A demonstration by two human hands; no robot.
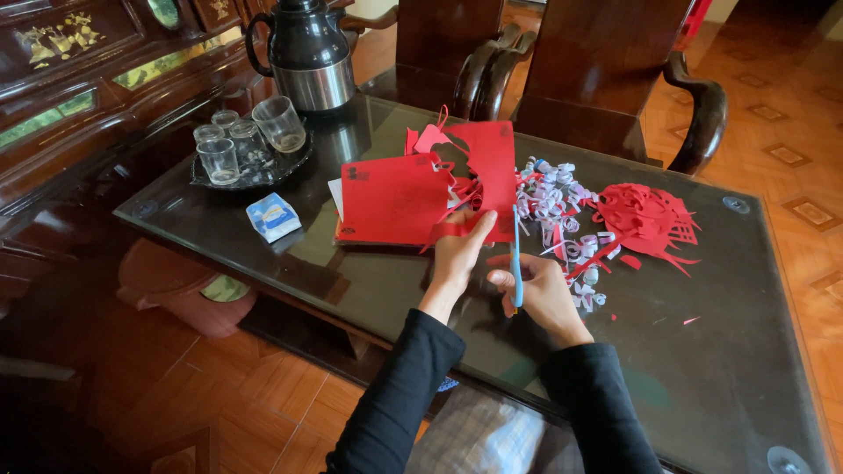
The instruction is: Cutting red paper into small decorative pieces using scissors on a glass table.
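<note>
My left hand (457,256) pinches the lower edge of a partly cut red paper sheet (488,162) that stands up over the glass table (290,263). My right hand (537,292) grips blue-handled scissors (516,259), blades pointing up at the sheet's bottom edge. A stack of red paper sheets (392,198) lies just left of the held sheet. A finished red paper cutout (648,219) lies to the right. Curled pale and red paper scraps (558,206) are strewn between them.
A dark tray (256,172) with several glass cups stands at the back left, a black and steel kettle (307,53) behind it. A small blue and white packet (272,216) lies near the tray. Dark wooden chairs (606,79) stand behind the table. Tiled floor lies around.
</note>
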